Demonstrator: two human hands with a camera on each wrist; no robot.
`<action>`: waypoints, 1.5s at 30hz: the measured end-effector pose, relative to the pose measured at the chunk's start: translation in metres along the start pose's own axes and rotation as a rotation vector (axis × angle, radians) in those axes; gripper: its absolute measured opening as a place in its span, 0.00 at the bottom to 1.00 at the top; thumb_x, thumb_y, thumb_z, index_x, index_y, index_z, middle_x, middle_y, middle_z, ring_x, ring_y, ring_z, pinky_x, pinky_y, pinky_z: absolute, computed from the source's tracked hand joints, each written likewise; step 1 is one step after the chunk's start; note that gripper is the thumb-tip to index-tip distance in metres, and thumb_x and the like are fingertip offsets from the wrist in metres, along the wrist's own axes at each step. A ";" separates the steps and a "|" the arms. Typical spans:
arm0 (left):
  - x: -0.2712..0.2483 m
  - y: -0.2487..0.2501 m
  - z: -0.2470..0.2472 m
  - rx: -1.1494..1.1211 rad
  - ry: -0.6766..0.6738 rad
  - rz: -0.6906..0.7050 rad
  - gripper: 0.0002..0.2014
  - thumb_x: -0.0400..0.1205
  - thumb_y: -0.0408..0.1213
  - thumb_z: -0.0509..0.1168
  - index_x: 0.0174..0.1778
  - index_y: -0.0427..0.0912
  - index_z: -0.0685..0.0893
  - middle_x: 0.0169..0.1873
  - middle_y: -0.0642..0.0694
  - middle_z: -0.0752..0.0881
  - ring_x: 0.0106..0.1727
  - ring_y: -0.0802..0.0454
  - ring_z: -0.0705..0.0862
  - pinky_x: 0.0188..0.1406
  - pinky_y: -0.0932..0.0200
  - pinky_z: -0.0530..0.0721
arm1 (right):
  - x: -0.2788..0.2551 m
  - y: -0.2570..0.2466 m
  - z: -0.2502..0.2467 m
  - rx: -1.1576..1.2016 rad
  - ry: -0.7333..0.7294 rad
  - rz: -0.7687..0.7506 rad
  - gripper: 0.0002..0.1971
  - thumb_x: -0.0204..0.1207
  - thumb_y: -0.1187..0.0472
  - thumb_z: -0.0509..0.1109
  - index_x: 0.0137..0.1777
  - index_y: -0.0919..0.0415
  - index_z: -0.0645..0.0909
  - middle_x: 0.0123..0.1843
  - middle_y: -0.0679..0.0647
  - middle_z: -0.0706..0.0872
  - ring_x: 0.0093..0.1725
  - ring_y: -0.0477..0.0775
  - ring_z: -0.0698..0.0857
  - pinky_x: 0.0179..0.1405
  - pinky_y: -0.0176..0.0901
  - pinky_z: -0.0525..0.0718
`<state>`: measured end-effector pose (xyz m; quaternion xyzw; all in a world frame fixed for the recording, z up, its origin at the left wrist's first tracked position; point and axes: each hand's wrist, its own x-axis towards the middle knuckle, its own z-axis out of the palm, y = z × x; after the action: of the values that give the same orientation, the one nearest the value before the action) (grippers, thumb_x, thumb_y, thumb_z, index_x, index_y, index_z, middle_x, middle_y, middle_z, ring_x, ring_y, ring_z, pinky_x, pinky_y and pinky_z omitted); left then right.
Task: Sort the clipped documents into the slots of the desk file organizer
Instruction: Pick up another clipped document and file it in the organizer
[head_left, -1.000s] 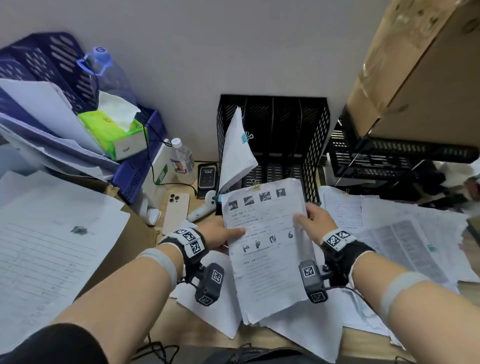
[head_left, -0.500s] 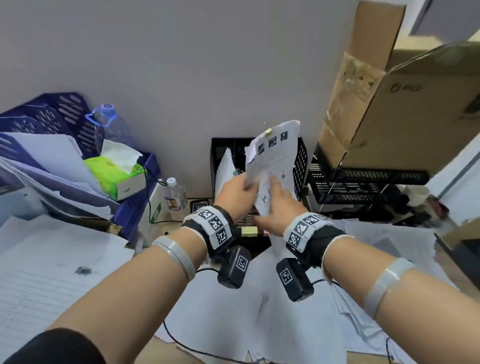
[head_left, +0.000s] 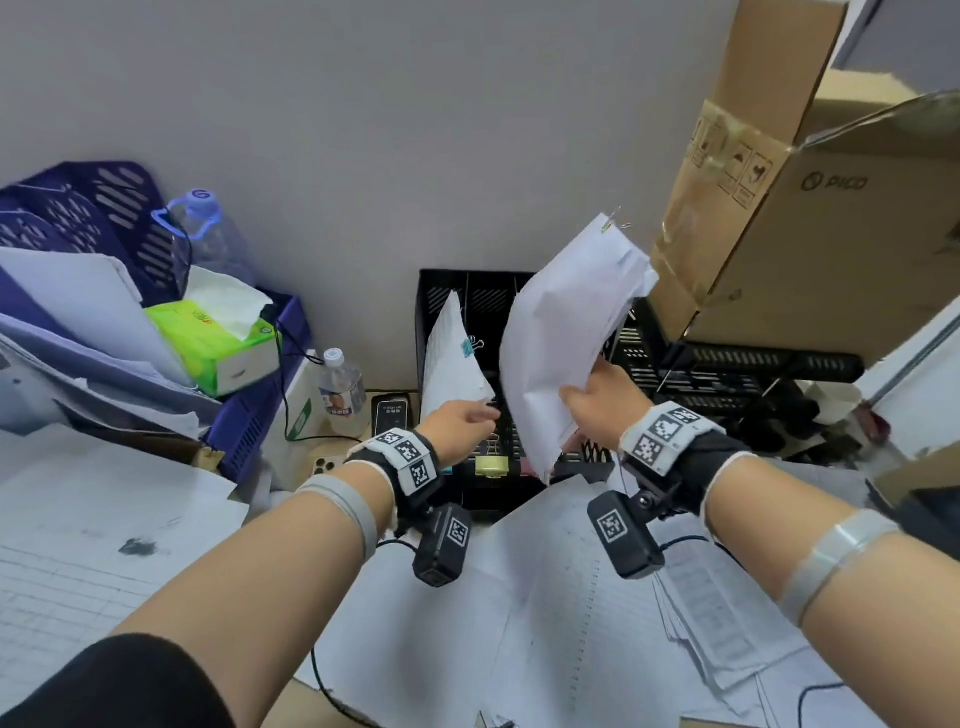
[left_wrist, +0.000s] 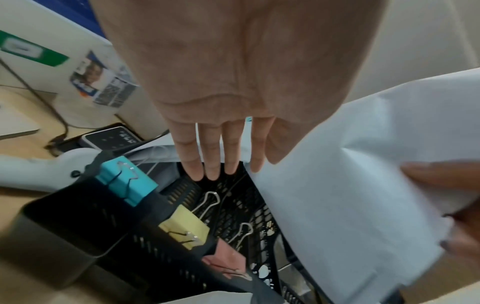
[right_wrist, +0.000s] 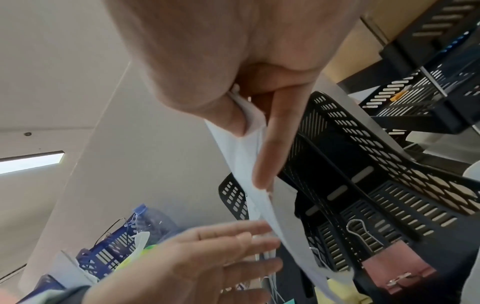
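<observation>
My right hand (head_left: 576, 410) pinches the lower edge of a white clipped document (head_left: 561, 338), held upright over the middle of the black mesh file organizer (head_left: 467, 283). Its clip is at the top corner. The right wrist view shows thumb and forefinger squeezing the sheets (right_wrist: 262, 197). My left hand (head_left: 480, 415) hovers open beside it, with straight fingers (left_wrist: 215, 160) above the organizer's front and touching nothing I can see. Another document (head_left: 449, 358) with a teal clip stands in the leftmost slot. Teal (left_wrist: 127, 181), yellow (left_wrist: 184, 228) and pink (left_wrist: 226, 261) binder clips sit on the organizer's front edge.
A cardboard box (head_left: 831, 234) overhangs black stacked trays (head_left: 727, 374) right of the organizer. Blue trays (head_left: 78, 208), a tissue box (head_left: 213, 338) and a water bottle (head_left: 340, 387) crowd the left. Loose papers (head_left: 571, 597) cover the desk below my arms.
The document went from lying in both hands over the desk to upright above the organizer. My left hand let go of it and opened; only the right hand holds it now.
</observation>
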<state>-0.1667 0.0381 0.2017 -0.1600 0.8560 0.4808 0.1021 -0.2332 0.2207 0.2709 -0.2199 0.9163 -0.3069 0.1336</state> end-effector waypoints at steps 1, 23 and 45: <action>0.004 -0.004 0.002 0.010 -0.025 -0.035 0.21 0.87 0.35 0.62 0.77 0.43 0.78 0.75 0.43 0.80 0.72 0.45 0.81 0.73 0.52 0.79 | 0.004 0.003 0.000 0.030 -0.053 -0.006 0.19 0.82 0.66 0.58 0.72 0.67 0.72 0.69 0.59 0.78 0.52 0.67 0.86 0.49 0.55 0.89; 0.039 -0.026 -0.005 -0.129 0.160 -0.097 0.36 0.83 0.33 0.63 0.86 0.58 0.58 0.83 0.48 0.68 0.72 0.49 0.79 0.69 0.45 0.83 | 0.116 -0.014 0.047 0.218 -0.078 0.221 0.13 0.78 0.52 0.63 0.52 0.64 0.73 0.36 0.62 0.91 0.22 0.57 0.88 0.27 0.44 0.87; 0.032 -0.032 0.011 -0.259 0.156 -0.123 0.26 0.83 0.28 0.64 0.79 0.43 0.71 0.62 0.41 0.85 0.65 0.39 0.85 0.66 0.46 0.84 | 0.100 -0.019 0.087 -0.339 -0.155 -0.002 0.06 0.80 0.60 0.64 0.47 0.63 0.74 0.44 0.60 0.83 0.34 0.55 0.80 0.29 0.42 0.76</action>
<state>-0.1842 0.0261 0.1604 -0.2609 0.7807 0.5662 0.0432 -0.2805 0.1153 0.2042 -0.2630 0.9417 -0.1303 0.1644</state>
